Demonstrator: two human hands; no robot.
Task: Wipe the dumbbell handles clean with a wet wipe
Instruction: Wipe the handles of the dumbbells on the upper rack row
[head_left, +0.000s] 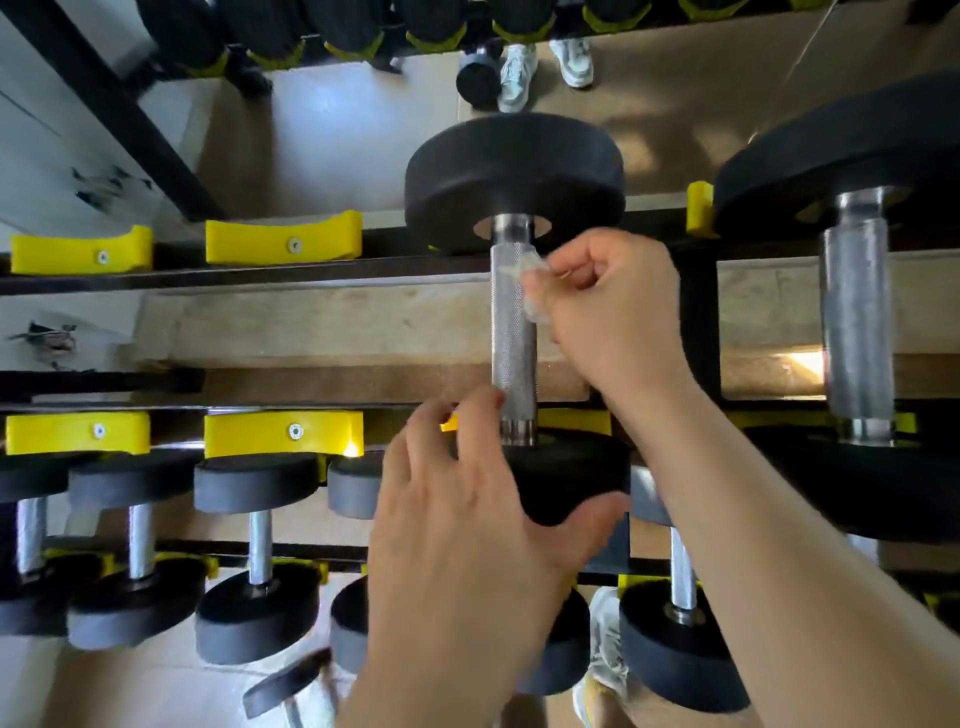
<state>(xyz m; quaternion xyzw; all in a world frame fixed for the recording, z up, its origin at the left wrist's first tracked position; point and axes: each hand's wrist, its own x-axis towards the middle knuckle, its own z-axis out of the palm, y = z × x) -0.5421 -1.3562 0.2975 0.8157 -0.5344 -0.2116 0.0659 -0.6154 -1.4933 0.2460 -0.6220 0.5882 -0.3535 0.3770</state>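
left hand (467, 525) grips the near dumbbell head (571, 473), fingers spread. right hand (613, 312) pinches the wet wipe (535, 288) on the upper handle (513, 348); other handles (857, 312) likely remain.

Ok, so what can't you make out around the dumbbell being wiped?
Head view only:
- wet wipe: mostly hidden in the right hand pinching it; only a crumpled edge shows by the handle.
- near weight head: partly covered by the left hand holding it.
- neighbouring dumbbell: cut off by the right edge.
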